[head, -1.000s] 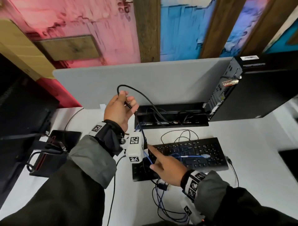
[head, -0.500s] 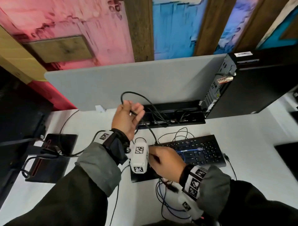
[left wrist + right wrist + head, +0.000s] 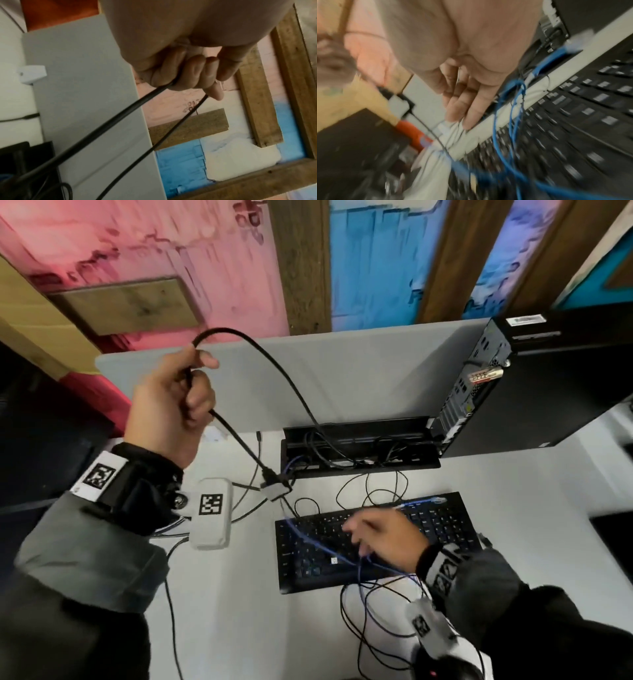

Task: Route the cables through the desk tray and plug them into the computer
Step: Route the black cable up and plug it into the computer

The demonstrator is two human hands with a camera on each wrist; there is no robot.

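My left hand (image 3: 191, 395) is raised above the desk's left side and grips a doubled black cable (image 3: 274, 364). One run arcs down into the black desk tray (image 3: 359, 465). The other drops to a grey connector (image 3: 274, 490) hanging by the tray's left corner. The left wrist view shows the fingers (image 3: 192, 73) curled round that black cable (image 3: 120, 115). My right hand (image 3: 373, 530) hovers blurred over the keyboard (image 3: 308, 542), fingers (image 3: 462, 108) straight, holding nothing. A blue cable (image 3: 423, 501) lies across the keys and passes beneath it. The computer tower (image 3: 548, 392) stands at the right, its rear ports facing the tray.
A grey divider panel (image 3: 359, 378) backs the white desk (image 3: 239, 611). Thin black cables (image 3: 373, 484) loop between tray and keyboard, and more trail off the front edge. A dark monitor (image 3: 34, 440) fills the left side.
My left hand has risen with the black cable, lifting the loop and the grey connector off the desk. My right hand has moved right across the keyboard and its fingers have straightened.
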